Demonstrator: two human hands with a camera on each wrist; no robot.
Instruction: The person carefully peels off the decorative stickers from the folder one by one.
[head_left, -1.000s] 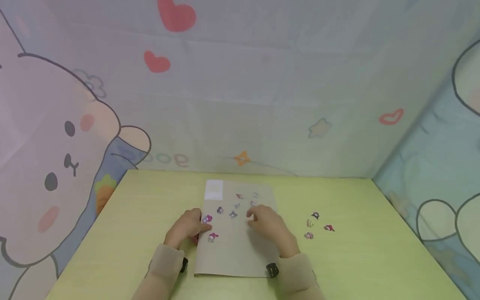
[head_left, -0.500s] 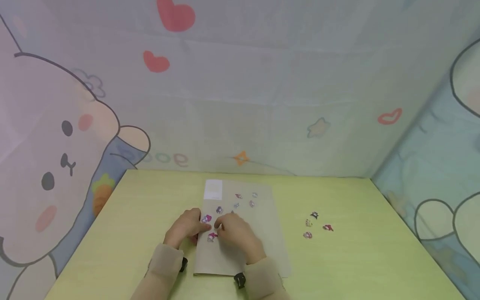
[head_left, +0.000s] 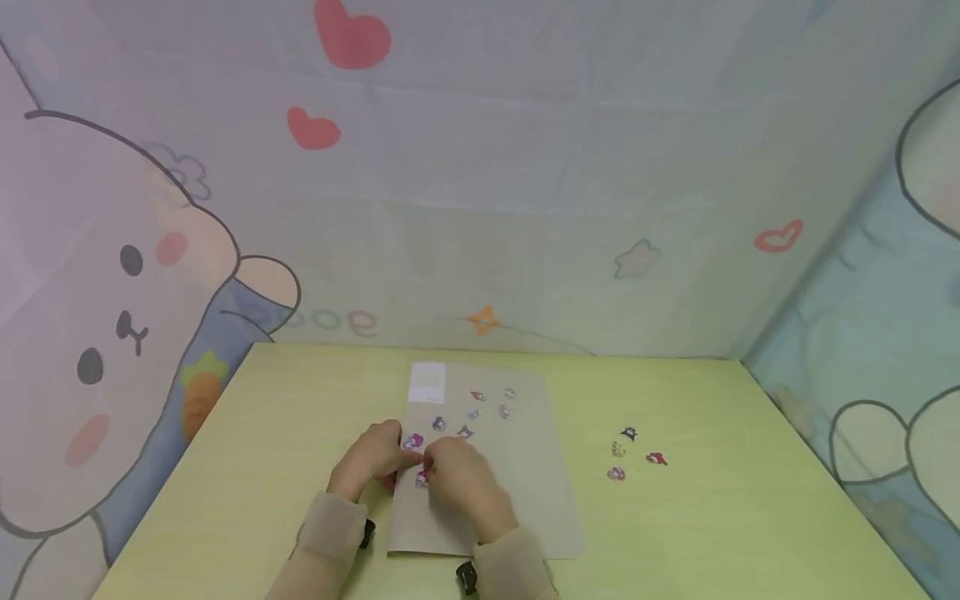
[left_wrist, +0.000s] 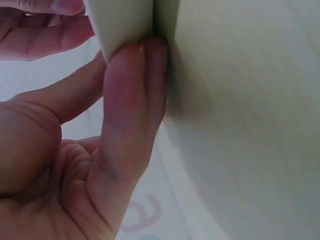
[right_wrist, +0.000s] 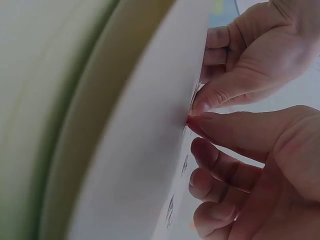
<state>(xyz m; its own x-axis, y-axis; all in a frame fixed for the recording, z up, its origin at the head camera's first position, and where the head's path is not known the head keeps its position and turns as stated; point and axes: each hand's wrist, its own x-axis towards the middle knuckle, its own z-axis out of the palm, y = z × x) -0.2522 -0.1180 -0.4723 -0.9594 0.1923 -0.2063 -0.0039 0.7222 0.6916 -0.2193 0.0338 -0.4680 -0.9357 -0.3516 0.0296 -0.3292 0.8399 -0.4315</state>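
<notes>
A thin beige notebook (head_left: pixel 525 483) lies upright on the table with several small cartoon stickers on its cover. My left hand (head_left: pixel 371 456) grips its left edge, thumb on the cover and fingers underneath; in the left wrist view the fingers (left_wrist: pixel 125 95) lie behind the lifted edge. Beside that thumb, my right hand (head_left: pixel 461 475) pinches at a pink sticker (head_left: pixel 422 479) low on the left of the cover and partly hides it. Thumb and forefinger meet at the surface in the right wrist view, the other fingers curled. A magenta sticker (head_left: pixel 413 441) sits just above.
Several loose stickers, among them a red one (head_left: pixel 656 458), lie on the yellow-green table (head_left: pixel 712 517) right of the notebook. A white label (head_left: pixel 427 383) marks the cover's top left corner. A printed cloth (head_left: pixel 525 167) hangs behind the table.
My right hand has moved left across the cover to the pink sticker beside my left thumb, and its fingers have drawn together. My left hand has kept its hold on the edge.
</notes>
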